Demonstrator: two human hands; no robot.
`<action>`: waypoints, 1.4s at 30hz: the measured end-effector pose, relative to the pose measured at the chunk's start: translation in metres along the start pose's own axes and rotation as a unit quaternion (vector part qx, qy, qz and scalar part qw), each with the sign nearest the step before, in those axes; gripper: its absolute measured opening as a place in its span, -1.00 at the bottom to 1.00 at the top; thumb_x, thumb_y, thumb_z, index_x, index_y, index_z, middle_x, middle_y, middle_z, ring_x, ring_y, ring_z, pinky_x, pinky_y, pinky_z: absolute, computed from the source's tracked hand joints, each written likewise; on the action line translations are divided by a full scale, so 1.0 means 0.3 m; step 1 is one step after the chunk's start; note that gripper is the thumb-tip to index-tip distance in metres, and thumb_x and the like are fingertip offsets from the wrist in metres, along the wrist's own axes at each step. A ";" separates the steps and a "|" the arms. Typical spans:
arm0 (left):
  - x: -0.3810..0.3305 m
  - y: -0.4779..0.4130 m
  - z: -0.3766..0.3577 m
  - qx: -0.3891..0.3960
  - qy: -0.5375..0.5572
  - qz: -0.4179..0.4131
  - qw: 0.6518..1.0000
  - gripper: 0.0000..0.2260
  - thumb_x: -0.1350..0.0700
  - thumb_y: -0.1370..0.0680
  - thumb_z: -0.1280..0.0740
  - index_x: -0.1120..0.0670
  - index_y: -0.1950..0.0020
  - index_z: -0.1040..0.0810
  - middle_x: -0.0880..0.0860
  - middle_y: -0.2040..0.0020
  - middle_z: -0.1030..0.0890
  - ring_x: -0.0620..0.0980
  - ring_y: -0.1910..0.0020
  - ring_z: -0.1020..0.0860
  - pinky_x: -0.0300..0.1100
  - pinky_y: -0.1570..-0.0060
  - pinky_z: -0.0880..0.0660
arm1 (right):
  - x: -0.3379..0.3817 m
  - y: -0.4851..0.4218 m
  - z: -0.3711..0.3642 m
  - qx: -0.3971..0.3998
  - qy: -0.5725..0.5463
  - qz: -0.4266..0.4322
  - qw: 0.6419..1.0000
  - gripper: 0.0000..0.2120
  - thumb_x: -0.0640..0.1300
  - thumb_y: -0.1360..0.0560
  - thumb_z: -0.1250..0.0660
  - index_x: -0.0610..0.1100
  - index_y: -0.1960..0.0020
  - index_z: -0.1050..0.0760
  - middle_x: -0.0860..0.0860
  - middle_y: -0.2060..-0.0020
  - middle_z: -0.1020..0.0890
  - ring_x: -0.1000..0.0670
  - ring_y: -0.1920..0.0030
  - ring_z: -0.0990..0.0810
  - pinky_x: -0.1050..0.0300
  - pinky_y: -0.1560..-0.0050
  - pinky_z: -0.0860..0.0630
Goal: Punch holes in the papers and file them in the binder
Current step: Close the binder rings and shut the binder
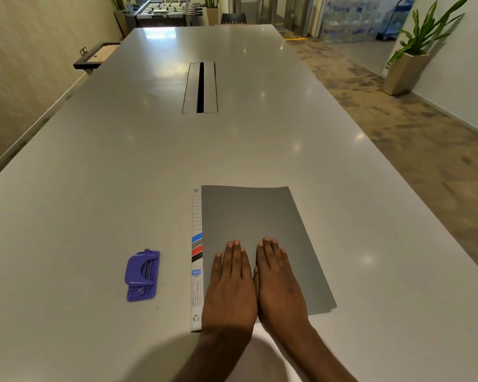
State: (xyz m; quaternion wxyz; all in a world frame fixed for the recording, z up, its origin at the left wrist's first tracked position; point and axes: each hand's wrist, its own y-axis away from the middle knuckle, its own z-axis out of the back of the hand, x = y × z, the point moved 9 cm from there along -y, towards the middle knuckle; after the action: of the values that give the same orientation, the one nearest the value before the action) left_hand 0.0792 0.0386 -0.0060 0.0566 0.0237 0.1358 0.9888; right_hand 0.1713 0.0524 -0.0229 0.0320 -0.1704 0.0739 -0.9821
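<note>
A grey binder point(257, 213) lies shut and flat on the white table, its white label strip point(196, 244) running along its left edge. My left hand point(231, 285) and my right hand point(278, 282) rest palm down side by side on the binder's near half, fingers straight and holding nothing. A purple hole punch point(142, 274) sits on the table to the left of the binder, apart from both hands. No loose papers show; the shut cover hides whatever is inside.
The long white table point(122, 175) stretches away, with a cable slot point(200, 88) in its middle. Its right edge borders carpeted floor. A potted plant point(414, 59) stands at the right wall, and a foosball table point(163, 9) at the far end.
</note>
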 end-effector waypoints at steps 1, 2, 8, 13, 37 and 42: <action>0.012 -0.003 0.016 -0.008 -0.001 0.002 1.000 -0.26 -0.11 -0.77 0.02 0.19 -0.44 0.60 0.18 -0.37 0.69 0.17 -0.47 0.55 -0.02 -0.21 0.78 | 0.015 -0.011 -0.004 0.009 -0.001 0.003 1.000 -0.36 0.10 -0.73 0.22 -0.30 -0.63 -0.13 -0.19 -0.51 -0.44 -0.16 -0.57 -0.36 0.04 -0.50 0.02; 0.023 -0.010 0.028 -0.014 0.000 0.003 1.000 -0.28 -0.10 -0.77 0.02 0.19 -0.46 0.59 0.17 -0.42 0.66 0.16 -0.48 0.55 -0.03 -0.22 0.77 | 0.024 -0.027 -0.015 0.018 0.008 0.004 1.000 -0.39 0.06 -0.72 0.14 -0.30 -0.56 -0.30 -0.22 -0.48 -0.48 -0.18 -0.50 -0.46 0.03 -0.49 0.02; 0.103 -0.114 0.058 -0.062 0.009 -0.025 0.998 -0.31 -0.04 -0.78 -0.02 0.19 -0.52 0.50 0.20 -0.63 0.45 0.14 -0.64 0.41 0.06 -0.59 0.43 | 0.080 -0.163 -0.038 0.044 0.055 0.018 0.997 -0.38 -0.06 -0.75 -0.05 -0.26 -0.67 0.12 -0.19 -0.67 0.09 -0.15 -0.68 0.09 0.08 -0.57 0.48; 0.146 -0.220 0.081 -0.092 0.013 -0.046 0.995 -0.32 0.03 -0.77 -0.09 0.19 -0.55 0.42 0.23 -0.70 0.30 0.15 -0.69 0.29 0.09 -0.68 0.22 | 0.119 -0.260 -0.046 0.061 0.085 0.021 0.994 -0.34 -0.08 -0.74 -0.08 -0.26 -0.67 0.18 -0.22 -0.68 0.12 -0.17 -0.68 0.17 -0.02 -0.56 0.34; 0.245 -0.505 0.171 -0.203 0.016 -0.063 0.977 -0.38 0.11 -0.74 -0.17 0.21 -0.71 0.04 0.21 -0.73 0.03 0.13 -0.73 0.07 0.05 -0.70 0.10 | 0.164 -0.557 -0.107 0.047 0.081 0.055 0.994 -0.24 -0.12 -0.65 -0.30 -0.31 -0.67 0.06 -0.26 -0.67 -0.01 -0.21 -0.68 0.04 -0.10 -0.67 0.05; 0.254 -0.494 0.213 -0.211 0.056 -0.058 0.974 -0.43 0.13 -0.74 -0.14 0.18 -0.72 -0.03 0.16 -0.74 -0.03 0.09 -0.73 0.03 0.03 -0.70 0.07 | 0.165 -0.550 -0.053 0.036 0.035 0.056 0.997 -0.39 -0.14 -0.73 -0.10 -0.31 -0.66 0.07 -0.23 -0.68 0.00 -0.16 -0.69 0.06 -0.04 -0.67 0.10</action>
State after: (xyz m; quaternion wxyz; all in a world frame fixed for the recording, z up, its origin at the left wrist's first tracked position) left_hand 0.0233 0.2065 0.0176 0.1101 -0.0520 -0.0715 0.9900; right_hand 0.1133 0.2132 0.0044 0.0906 -0.1302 0.0488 -0.9861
